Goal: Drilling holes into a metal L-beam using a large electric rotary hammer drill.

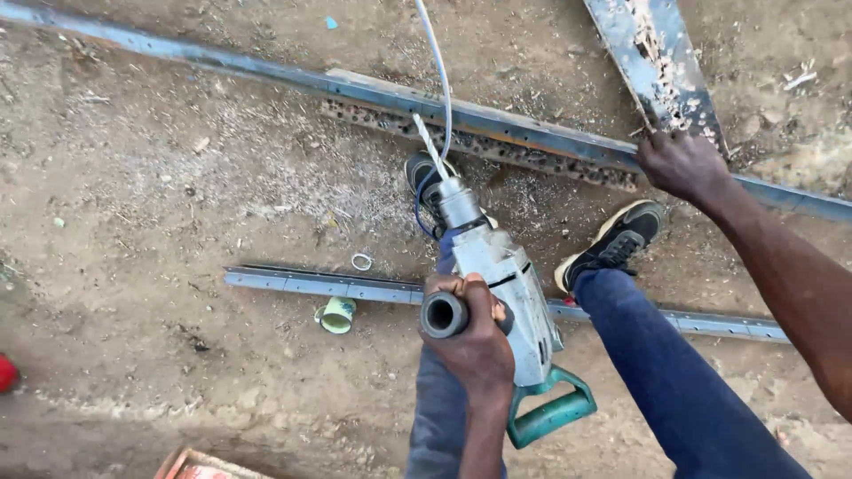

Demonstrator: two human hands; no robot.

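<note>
Both arms bare, no sleeves, no gloves, no watch or rings visible. Left grip [475,341] at 6 o'clock, right grip [682,164] at 2 o'clock. Blue denim trousers [674,381] on both legs. Black sneakers with pale soles, black laces: right shoe [612,244] near centre, left shoe [424,177] at 12 o'clock, partly hidden.

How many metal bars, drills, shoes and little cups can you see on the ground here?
Metal bars: 3 (long blue bar, short bar, rusty bar)
Drills: 1 (drill, held by the left hand)
Shoes: 2 (left shoe, right shoe)
Green cups: 1 (green cup)
Total: 7
</note>
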